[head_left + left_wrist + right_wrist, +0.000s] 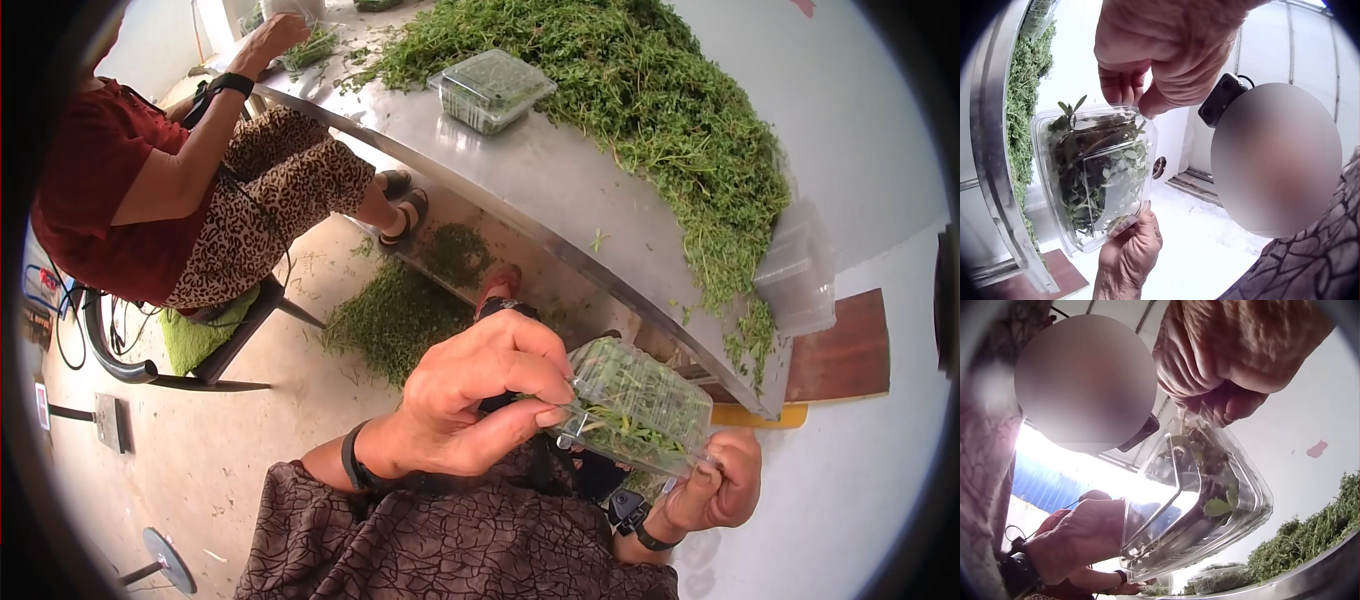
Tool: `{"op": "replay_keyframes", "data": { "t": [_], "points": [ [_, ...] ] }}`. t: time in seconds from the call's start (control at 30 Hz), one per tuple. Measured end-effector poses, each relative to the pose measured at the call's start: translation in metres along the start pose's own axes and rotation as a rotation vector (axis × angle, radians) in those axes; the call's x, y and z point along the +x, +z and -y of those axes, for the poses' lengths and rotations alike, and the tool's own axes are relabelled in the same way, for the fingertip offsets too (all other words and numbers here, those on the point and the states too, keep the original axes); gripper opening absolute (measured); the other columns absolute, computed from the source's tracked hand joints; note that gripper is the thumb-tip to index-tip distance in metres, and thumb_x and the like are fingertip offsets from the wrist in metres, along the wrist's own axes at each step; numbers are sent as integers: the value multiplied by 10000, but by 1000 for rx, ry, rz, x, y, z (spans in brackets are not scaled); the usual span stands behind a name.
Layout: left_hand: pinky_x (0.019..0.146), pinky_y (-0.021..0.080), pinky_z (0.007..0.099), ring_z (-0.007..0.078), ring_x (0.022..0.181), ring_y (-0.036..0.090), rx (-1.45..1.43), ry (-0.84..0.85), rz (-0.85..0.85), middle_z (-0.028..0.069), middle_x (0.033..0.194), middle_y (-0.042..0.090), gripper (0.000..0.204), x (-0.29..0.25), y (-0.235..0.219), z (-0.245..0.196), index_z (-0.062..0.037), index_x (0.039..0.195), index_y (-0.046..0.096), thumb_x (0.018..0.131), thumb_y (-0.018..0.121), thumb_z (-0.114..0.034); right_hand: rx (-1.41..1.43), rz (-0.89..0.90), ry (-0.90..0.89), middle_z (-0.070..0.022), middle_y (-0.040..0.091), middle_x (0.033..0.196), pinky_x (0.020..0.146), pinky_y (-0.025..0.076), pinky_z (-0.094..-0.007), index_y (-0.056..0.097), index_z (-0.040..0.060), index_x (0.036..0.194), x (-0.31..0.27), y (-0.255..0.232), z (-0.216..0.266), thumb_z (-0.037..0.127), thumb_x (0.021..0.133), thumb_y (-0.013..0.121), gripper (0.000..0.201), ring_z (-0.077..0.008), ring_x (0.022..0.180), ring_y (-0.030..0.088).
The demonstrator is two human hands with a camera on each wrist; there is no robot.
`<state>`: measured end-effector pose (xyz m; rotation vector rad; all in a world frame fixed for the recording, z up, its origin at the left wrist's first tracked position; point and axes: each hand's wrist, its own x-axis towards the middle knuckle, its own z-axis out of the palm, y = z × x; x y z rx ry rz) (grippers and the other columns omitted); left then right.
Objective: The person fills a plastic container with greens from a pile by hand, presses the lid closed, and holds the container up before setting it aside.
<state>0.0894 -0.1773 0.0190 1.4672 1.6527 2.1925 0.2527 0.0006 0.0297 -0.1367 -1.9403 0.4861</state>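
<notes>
Held up in front of the body is a clear plastic clamshell box (645, 400) packed with green leafy sprigs. My left hand (485, 390) pinches one end of it between thumb and fingers; in the left wrist view that hand (1166, 56) grips the rim from above. My right hand (725, 480) holds the opposite end, thumb on the edge. Seen from the right wrist, the box (1204, 500) is tilted, with the right hand (1229, 362) at its upper corner. One leafy sprig (1071, 111) pokes out past the rim in the left wrist view.
A metal table (600, 210) carries a large heap of greens (620, 90) and another filled clamshell box (492, 88). Clear plastic containers (800, 270) stand at its right end. More greens (395, 325) lie on the floor. Another person (170, 180) sits at the left on a chair (215, 345).
</notes>
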Motion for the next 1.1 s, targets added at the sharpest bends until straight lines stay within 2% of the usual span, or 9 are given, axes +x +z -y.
{"op": "replay_keyframes", "data": {
  "t": [0.07, 0.13, 0.27, 0.33, 0.4, 0.6, 0.77, 1.1],
  "points": [
    [711, 472, 295, 196, 794, 581, -34, -15, 6, 111, 872, 613, 166, 0, 0, -1, -16, 839, 650, 700, 653, 74, 1, 2, 4, -98, 533, 640, 493, 337, -297, 536, 27, 786, 0, 0, 0, 318, 869, 641, 321, -189, 527, 447],
    [713, 471, 297, 190, 766, 571, 47, 21, 169, 101, 867, 599, 175, 0, -2, -1, -16, 839, 651, 700, 629, 88, 1, 4, 8, -96, 533, 639, 492, 336, -298, 538, 27, 790, 1, 1, 1, 327, 871, 640, 328, -187, 528, 447],
    [698, 479, 300, 193, 753, 584, 102, 121, 159, 107, 871, 599, 182, -1, -3, 5, -14, 860, 647, 709, 624, 87, 1, -2, 18, -90, 528, 635, 490, 333, -298, 537, 27, 795, 1, 2, 3, 341, 871, 640, 339, -185, 533, 446],
    [678, 489, 303, 201, 741, 599, 21, 148, -18, 107, 863, 600, 193, -3, 1, 8, -17, 893, 642, 723, 631, 75, 9, -4, 7, -89, 526, 634, 491, 333, -297, 537, 27, 797, 0, 2, 3, 336, 872, 640, 334, -185, 535, 446],
    [655, 497, 304, 209, 732, 611, 23, 186, -75, 108, 856, 601, 201, -4, 3, 12, -19, 925, 630, 739, 645, 55, 22, -14, 2, -89, 528, 638, 493, 335, -297, 533, 28, 799, 0, 3, 2, 318, 875, 638, 318, -184, 537, 445],
    [734, 467, 299, 196, 827, 577, 132, 120, -72, 125, 927, 586, 204, -7, 5, 11, -22, 938, 610, 750, 688, -3, -3, -2, 8, -94, 533, 650, 494, 337, -299, 529, 26, 821, -2, 5, 0, 292, 890, 625, 292, -187, 537, 438],
    [799, 400, 291, 184, 889, 514, -22, -40, -61, 119, 961, 557, 214, -9, 8, 12, -12, 932, 599, 749, 707, -33, -16, 19, -9, -97, 535, 654, 503, 346, -300, 528, 26, 828, -4, 4, 0, 279, 900, 612, 277, -192, 541, 440],
    [822, 390, 308, 195, 917, 505, -158, -56, -36, 116, 997, 544, 265, -11, 8, 18, -28, 965, 597, 751, 740, -93, -20, 20, 8, -107, 545, 676, 517, 361, -303, 533, 25, 840, -5, 3, 0, 280, 897, 617, 275, -198, 548, 448]
  ]
}}
